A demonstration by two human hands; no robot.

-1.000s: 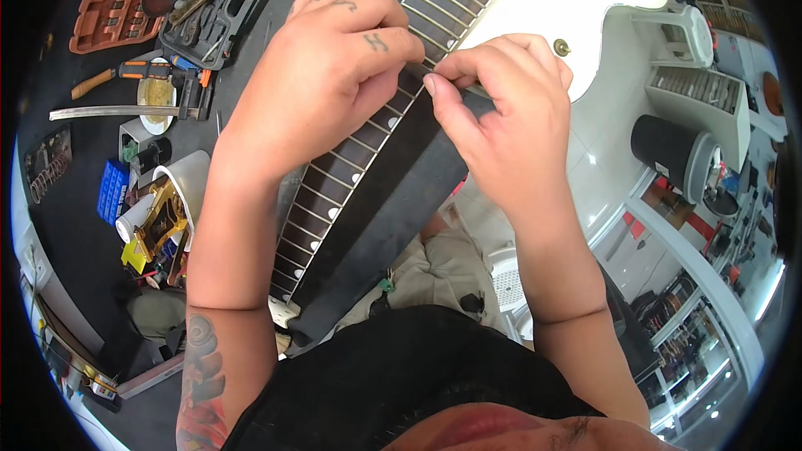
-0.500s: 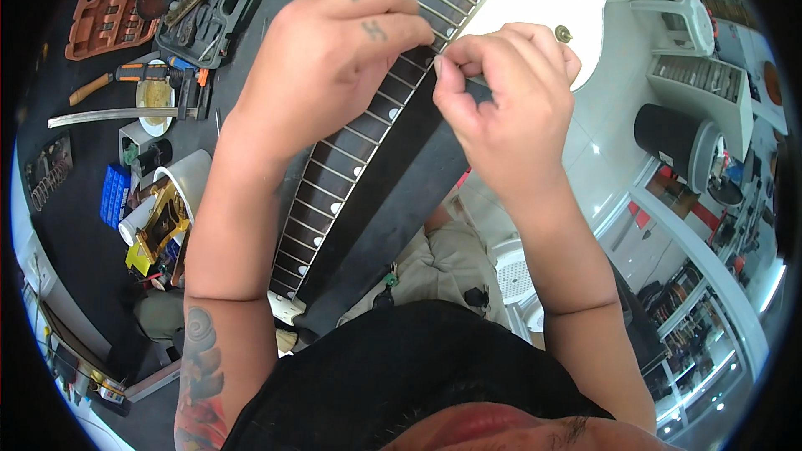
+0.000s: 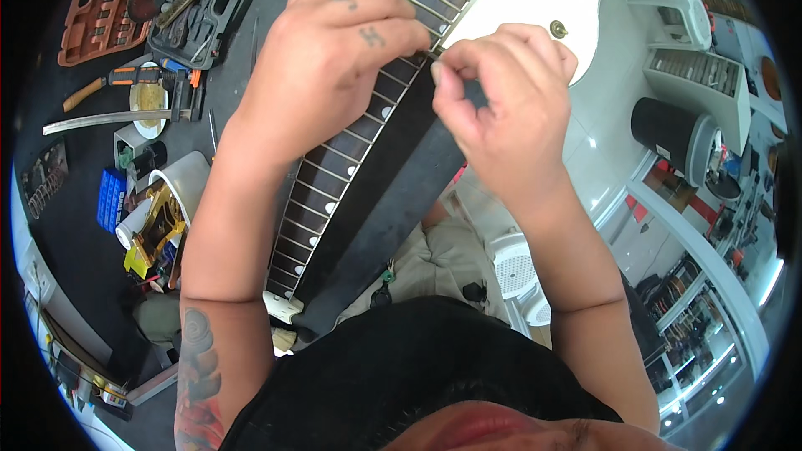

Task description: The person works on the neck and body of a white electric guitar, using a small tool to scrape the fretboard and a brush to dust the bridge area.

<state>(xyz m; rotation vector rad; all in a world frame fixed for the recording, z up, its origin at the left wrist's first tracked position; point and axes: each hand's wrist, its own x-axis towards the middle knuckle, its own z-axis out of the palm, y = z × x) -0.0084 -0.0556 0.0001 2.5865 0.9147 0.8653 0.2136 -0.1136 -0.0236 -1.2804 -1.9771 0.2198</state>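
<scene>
An electric guitar lies slantwise below me, its white body [image 3: 543,12] at the upper right and its dark fretboard [image 3: 342,154] running down to the lower left. Metal frets cross the board, and pale half-round inlays line its near edge. My left hand [image 3: 334,58] is over the board with fingers bent and closed, their tips at the frets near the body. Just right of them, my right hand [image 3: 514,100] pinches thumb and forefinger together at the board's edge. Whatever the fingertips hold, if anything, is too small or hidden to make out.
At the upper left lie an orange tool case [image 3: 92,29] and a dark tool case [image 3: 213,21]. Below them are a clamp [image 3: 125,124] and a blue box [image 3: 110,199]. A white bucket [image 3: 190,179] holds gold-coloured parts. Rightward, a dark bin [image 3: 664,135] stands on the tiled floor.
The guitar and bench have shifted slightly left in the picture. Both hands stay at nearly the same spot on the fretboard, fingers still closed.
</scene>
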